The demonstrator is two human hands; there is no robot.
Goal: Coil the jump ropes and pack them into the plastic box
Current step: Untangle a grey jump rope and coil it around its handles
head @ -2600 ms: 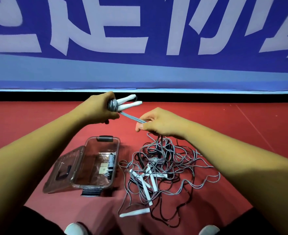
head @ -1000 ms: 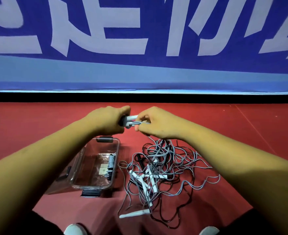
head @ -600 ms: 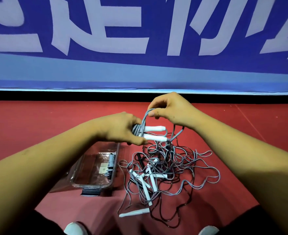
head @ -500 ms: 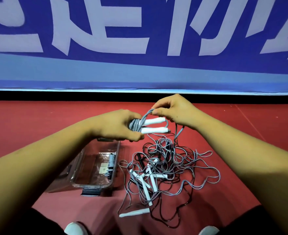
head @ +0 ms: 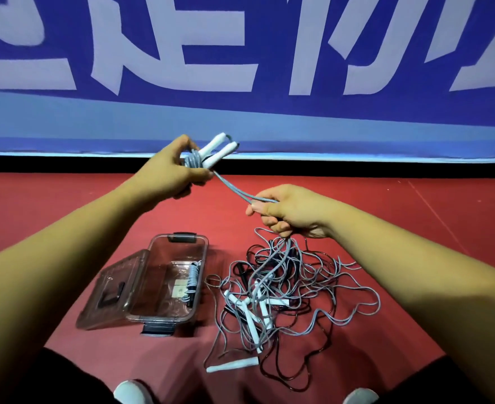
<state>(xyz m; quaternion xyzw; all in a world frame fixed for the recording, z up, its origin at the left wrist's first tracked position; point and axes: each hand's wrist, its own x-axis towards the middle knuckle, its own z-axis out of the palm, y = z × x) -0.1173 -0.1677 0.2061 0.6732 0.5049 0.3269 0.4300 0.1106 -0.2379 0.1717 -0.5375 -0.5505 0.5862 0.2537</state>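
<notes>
Farthest back, a blue banner with large white characters fills the upper half of the view, a black strip running along its foot. Below it spreads the red floor, on which everything lies. Right of centre sprawls a tangle of jump ropes, grey and black cords looped over one another with several white handles in its middle. Just left of the tangle stands the clear plastic box, open, with a dark latch at its near and far ends. Its lid is folded out to the left and lies tilted.

The left hand is raised before the banner's foot, its fingers curled round a partly coiled jump rope. The rope's grey turns are wound about a pair of white grips that stick up and to the right out of the fist. From that bundle a doubled grey cord runs taut, down and to the right, to the right hand. That hand pinches it between thumb and forefinger, and below the hand the cord drops into the tangle.

Inside the box, against its right wall, lies one coiled rope. A loose white handle lies at the tangle's near edge. Two white shoe toes show at the bottom.
</notes>
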